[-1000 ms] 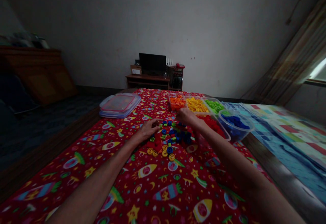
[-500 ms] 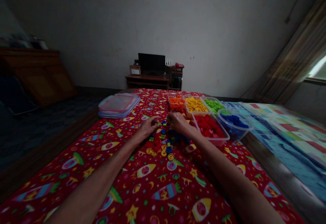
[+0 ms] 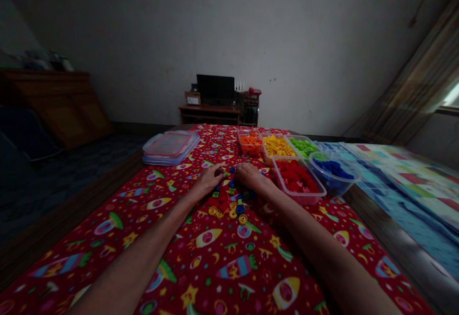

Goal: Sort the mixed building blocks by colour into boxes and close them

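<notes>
My left hand (image 3: 211, 179) is curled, thumb and fingers pinched on a small green toy building piece (image 3: 226, 174). Close by on the right, my right hand (image 3: 248, 176) is closed, with its fingertips bent down and whatever they grip hidden. A blue building piece (image 3: 232, 169) shows in the gap between both hands. Just below them on the cloth lie loose pieces: red ones (image 3: 223, 201), a green block (image 3: 231, 191), a blue wheel-like piece (image 3: 240, 209) and several yellow wheels (image 3: 243, 219). More blue pieces lie partly hidden under my right wrist.
Tubs of red (image 3: 299, 193), blue (image 3: 335, 186), yellow (image 3: 279, 155), green (image 3: 304, 147) and orange (image 3: 250, 145) pieces stand to the right. Stacked lids (image 3: 170, 147) lie at the left on the patterned red tablecloth (image 3: 201, 267). A monitor (image 3: 215, 89) stands by the far wall.
My right hand has lowered slightly and turned its fingers down beside the blue piece. My left hand keeps its pinch almost in place. The whole view has shifted slightly.
</notes>
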### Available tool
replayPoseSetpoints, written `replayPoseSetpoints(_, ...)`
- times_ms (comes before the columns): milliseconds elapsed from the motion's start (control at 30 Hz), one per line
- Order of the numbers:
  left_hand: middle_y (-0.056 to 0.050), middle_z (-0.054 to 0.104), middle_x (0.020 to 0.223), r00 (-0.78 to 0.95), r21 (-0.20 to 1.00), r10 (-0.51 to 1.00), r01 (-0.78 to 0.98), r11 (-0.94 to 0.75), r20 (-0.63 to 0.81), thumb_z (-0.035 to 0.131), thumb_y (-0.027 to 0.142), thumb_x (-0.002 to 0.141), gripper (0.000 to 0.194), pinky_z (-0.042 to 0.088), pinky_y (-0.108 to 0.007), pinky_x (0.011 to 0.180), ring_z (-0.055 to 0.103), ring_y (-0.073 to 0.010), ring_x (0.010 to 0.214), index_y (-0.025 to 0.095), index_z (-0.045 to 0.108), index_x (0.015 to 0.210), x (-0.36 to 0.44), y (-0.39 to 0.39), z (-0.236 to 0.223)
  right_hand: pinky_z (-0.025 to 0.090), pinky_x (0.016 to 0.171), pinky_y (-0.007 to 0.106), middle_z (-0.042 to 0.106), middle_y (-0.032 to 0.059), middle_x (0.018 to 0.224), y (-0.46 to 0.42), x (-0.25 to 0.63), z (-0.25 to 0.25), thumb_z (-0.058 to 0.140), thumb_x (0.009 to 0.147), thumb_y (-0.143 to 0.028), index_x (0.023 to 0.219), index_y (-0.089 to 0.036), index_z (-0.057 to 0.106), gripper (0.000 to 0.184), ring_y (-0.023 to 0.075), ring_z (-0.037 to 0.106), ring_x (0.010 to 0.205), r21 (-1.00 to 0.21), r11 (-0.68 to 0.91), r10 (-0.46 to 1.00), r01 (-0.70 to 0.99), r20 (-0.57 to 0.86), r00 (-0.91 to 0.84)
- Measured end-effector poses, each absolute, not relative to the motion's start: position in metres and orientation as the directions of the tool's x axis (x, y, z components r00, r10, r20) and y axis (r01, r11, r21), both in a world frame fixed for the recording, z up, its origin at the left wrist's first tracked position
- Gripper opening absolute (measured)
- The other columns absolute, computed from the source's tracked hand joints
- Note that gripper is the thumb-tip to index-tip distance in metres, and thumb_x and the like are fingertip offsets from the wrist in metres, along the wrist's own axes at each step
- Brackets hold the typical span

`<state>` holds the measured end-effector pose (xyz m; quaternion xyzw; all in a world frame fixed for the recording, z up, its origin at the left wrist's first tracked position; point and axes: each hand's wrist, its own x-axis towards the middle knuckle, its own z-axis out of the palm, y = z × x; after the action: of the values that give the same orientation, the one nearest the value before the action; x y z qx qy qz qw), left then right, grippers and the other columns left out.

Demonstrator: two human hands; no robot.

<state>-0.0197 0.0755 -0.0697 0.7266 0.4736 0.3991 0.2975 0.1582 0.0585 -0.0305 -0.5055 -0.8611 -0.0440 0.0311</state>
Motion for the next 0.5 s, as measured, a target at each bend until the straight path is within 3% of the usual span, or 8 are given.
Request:
replayPoseSetpoints(200,-0.006,0.071,0.083,0.218,0.8,0.929,0.474,-0.367,0.298,0.06,0.026,0.067,0.039,0.052,-0.031,0.07,0.066,-0.0209,0.077,0.014,0.064,0.103,-0.019,0.072,-0.067,0.038,0.066,0.027,0.065,0.0135,0.091,0.063,0.175,-0.037,0.038,0.091,-0.022,0.101,-0.01,0.06,0.027,0.0197,0.058,0.08,-0.015,0.438,0.87,0.899,0.261,-0.419)
replayPoseSetpoints(333,-0.005,0.071,0.082,0.229,0.794,0.921,0.469,-0.388,0.315,0.059,0.029,0.069,0.039,0.052,-0.03,0.069,0.066,-0.0206,0.076,0.014,0.064,0.104,-0.019,0.071,-0.068,0.036,0.066,0.027,0.063,0.0132,0.087,0.069,0.183,-0.04,0.039,0.087,-0.013,0.096,-0.009,0.06,0.023,0.019,0.054,0.077,-0.054,0.377,0.872,0.925,0.356,-0.335)
replayPoseSetpoints(500,-0.006,0.072,0.083,0.225,0.779,0.919,0.488,-0.394,0.324,0.059,0.029,0.07,0.037,0.052,-0.031,0.071,0.067,-0.0212,0.077,0.014,0.065,0.104,-0.02,0.074,-0.071,0.037,0.07,0.027,0.063,0.0137,0.094,0.068,0.178,-0.044,0.041,0.085,-0.007,0.101,-0.009,0.06,0.026,0.0187,0.054,0.082,-0.04,0.48,0.823,0.876,0.365,-0.435)
